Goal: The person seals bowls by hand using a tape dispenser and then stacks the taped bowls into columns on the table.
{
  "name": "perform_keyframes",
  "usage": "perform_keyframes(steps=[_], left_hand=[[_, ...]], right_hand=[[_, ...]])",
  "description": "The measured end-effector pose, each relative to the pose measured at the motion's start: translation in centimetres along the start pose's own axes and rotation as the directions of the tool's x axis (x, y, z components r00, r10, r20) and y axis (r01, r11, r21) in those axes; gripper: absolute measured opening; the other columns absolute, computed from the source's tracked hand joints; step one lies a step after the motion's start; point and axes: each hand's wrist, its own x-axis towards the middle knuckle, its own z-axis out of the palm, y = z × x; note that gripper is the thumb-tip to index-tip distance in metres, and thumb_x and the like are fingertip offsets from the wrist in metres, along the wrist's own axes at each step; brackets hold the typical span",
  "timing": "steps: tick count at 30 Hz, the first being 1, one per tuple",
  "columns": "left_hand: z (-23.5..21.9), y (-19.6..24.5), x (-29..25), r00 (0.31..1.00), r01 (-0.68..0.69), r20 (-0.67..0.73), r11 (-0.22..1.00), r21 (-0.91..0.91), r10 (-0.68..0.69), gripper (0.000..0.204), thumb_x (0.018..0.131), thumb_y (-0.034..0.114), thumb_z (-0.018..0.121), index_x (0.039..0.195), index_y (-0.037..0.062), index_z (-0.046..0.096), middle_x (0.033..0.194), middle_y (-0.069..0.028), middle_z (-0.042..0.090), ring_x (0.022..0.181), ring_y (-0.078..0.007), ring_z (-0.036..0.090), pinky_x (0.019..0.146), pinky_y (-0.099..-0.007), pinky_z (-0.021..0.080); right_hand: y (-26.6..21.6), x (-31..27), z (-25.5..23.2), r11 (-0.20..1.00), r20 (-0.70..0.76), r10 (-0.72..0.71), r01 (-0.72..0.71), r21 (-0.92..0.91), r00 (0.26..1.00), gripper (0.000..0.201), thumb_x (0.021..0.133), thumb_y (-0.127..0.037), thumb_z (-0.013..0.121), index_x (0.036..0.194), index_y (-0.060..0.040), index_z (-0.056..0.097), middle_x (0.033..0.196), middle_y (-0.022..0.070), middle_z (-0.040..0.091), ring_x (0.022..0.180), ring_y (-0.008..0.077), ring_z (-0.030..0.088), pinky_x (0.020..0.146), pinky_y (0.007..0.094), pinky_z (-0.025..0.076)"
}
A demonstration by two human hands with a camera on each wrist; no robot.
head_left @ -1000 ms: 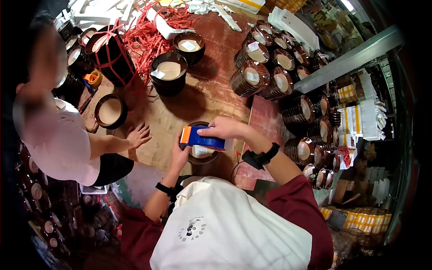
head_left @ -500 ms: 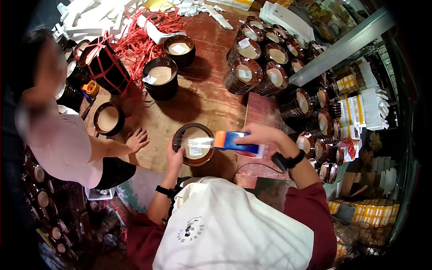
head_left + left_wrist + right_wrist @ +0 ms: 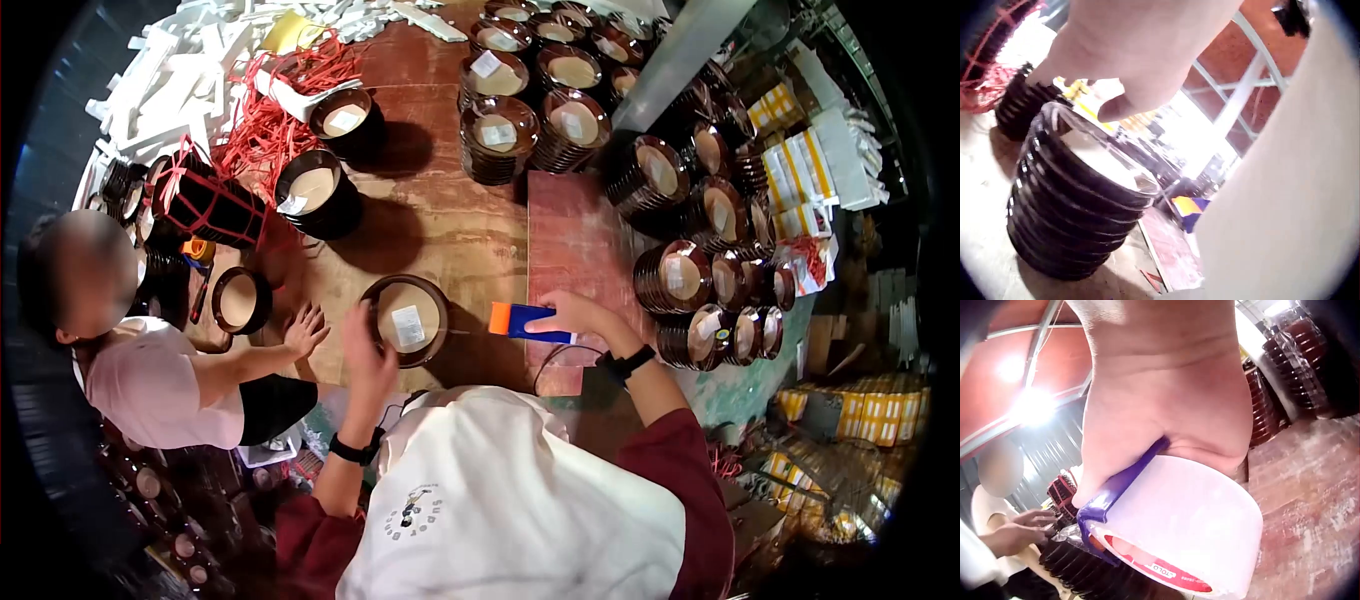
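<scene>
A stack of dark brown bowls (image 3: 440, 342) stands on the table, a white label (image 3: 408, 327) lying in the pale inside of its top bowl; the left wrist view shows the ribbed side of the stack (image 3: 1066, 206). Beside its left rim my left hand (image 3: 370, 362) is blurred, its fingers slightly bent and holding nothing. To the right of the stack my right hand (image 3: 572, 314) grips a blue tape dispenser (image 3: 520, 321) with an orange front. A wide roll of tape (image 3: 1204, 512) sits in it, close up in the right wrist view.
More bowl stacks (image 3: 318, 205) stand behind, others at the right (image 3: 497, 140). Red strapping (image 3: 262, 125) and white foam strips (image 3: 165, 75) heap at the back left. Another person (image 3: 160, 370) reaches in from the left, a hand (image 3: 305, 330) near mine. A metal post (image 3: 680, 65) rises at right.
The tape dispenser went from above the bowls out to the right, and the clear strip stretched between it and the bowl no longer shows. My left hand has come off the bowl's left rim.
</scene>
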Motion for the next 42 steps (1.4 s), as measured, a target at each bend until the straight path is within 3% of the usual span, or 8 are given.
perform_keyframes(steps=[4, 6, 8, 15, 18, 21, 23, 42], left_hand=[[2.7, 6.3, 3.3, 0.870, -0.370, 0.418, 0.905, 0.207, 0.260, 0.088, 0.078, 0.048, 0.077, 0.146, 0.0061, 0.043, 0.157, -0.0106, 0.035, 0.148, -0.0384, 0.023, 0.120, -0.0587, 0.014], [5.6, 4.8, 3.9, 0.813, -0.429, 0.521, 0.872, 0.237, 0.258, 0.085, 0.077, 0.045, 0.078, 0.146, 0.0090, 0.044, 0.158, -0.0086, 0.034, 0.149, -0.0368, 0.020, 0.121, -0.0598, 0.013], [6.4, 4.5, 4.0, 0.811, -0.414, 0.540, 0.873, 0.259, 0.225, 0.082, 0.076, 0.039, 0.078, 0.145, 0.0094, 0.045, 0.157, -0.0083, 0.035, 0.150, -0.0367, 0.019, 0.121, -0.0606, 0.012], [6.9, 5.2, 4.6, 0.826, -0.368, 0.530, 0.896, 0.250, 0.191, 0.075, 0.070, 0.022, 0.074, 0.140, 0.0099, 0.049, 0.152, -0.0088, 0.040, 0.150, -0.0370, 0.018, 0.120, -0.0630, 0.011], [7.0, 5.2, 4.4, 0.821, -0.363, 0.543, 0.894, 0.262, 0.174, 0.075, 0.071, 0.022, 0.074, 0.141, 0.0097, 0.049, 0.152, -0.0091, 0.039, 0.150, -0.0376, 0.018, 0.119, -0.0639, 0.011], [7.2, 5.3, 4.6, 0.821, -0.363, 0.547, 0.891, 0.273, 0.167, 0.076, 0.071, 0.023, 0.074, 0.141, 0.0098, 0.048, 0.152, -0.0094, 0.039, 0.150, -0.0380, 0.018, 0.119, -0.0642, 0.011], [7.1, 5.3, 4.2, 0.812, -0.373, 0.559, 0.885, 0.279, 0.166, 0.076, 0.072, 0.024, 0.074, 0.142, 0.0101, 0.048, 0.152, -0.0095, 0.039, 0.150, -0.0381, 0.018, 0.119, -0.0642, 0.011], [6.9, 4.8, 4.3, 0.838, -0.353, 0.507, 0.909, 0.220, 0.203, 0.071, 0.072, 0.021, 0.073, 0.139, 0.0132, 0.051, 0.152, -0.0085, 0.041, 0.149, -0.0369, 0.020, 0.119, -0.0632, 0.011]], right_hand=[[1.5, 2.1, 0.8, 1.000, 0.047, -0.016, 0.016, 0.015, 0.999, 0.060, 0.079, -0.055, 0.075, 0.095, 0.0023, 0.071, 0.077, 0.0164, 0.069, 0.069, 0.0248, 0.064, 0.064, 0.0393, 0.049], [1.6, 2.4, 0.8, 0.999, 0.033, -0.028, 0.029, -0.028, 0.999, 0.060, 0.080, -0.056, 0.073, 0.096, 0.0020, 0.071, 0.079, 0.0142, 0.069, 0.070, 0.0230, 0.063, 0.065, 0.0379, 0.050], [2.6, 2.7, 1.0, 0.998, -0.005, -0.049, 0.049, -0.050, 0.999, 0.053, 0.082, -0.050, 0.074, 0.095, 0.0009, 0.070, 0.078, 0.0086, 0.068, 0.069, 0.0168, 0.061, 0.063, 0.0347, 0.048], [4.5, -2.1, -1.8, 0.996, 0.079, 0.013, -0.020, 0.091, 0.997, 0.060, 0.079, -0.054, 0.075, 0.104, 0.0005, 0.072, 0.093, 0.0188, 0.073, 0.083, 0.0270, 0.070, 0.075, 0.0409, 0.053], [7.6, -5.5, -3.3, 0.977, -0.144, -0.190, 0.202, 0.070, 0.971, 0.054, 0.078, -0.049, 0.077, 0.103, -0.0006, 0.073, 0.089, 0.0182, 0.073, 0.080, 0.0303, 0.071, 0.074, 0.0411, 0.054], [5.4, -6.1, -4.1, 0.988, -0.139, -0.021, -0.001, -0.155, 0.990, 0.054, 0.077, -0.051, 0.075, 0.095, -0.0003, 0.074, 0.083, 0.0206, 0.072, 0.077, 0.0365, 0.070, 0.073, 0.0443, 0.055], [6.1, -0.5, 0.4, 0.890, -0.164, 0.105, -0.167, -0.425, 0.981, 0.058, 0.077, -0.057, 0.070, 0.087, 0.0003, 0.075, 0.080, 0.0223, 0.071, 0.075, 0.0402, 0.069, 0.072, 0.0478, 0.056], [2.9, 15.4, 12.6, 0.891, -0.242, 0.130, -0.221, -0.397, 0.961, 0.043, 0.078, -0.046, 0.073, 0.090, -0.0053, 0.076, 0.093, 0.0206, 0.073, 0.087, 0.0374, 0.072, 0.072, 0.0473, 0.058]])
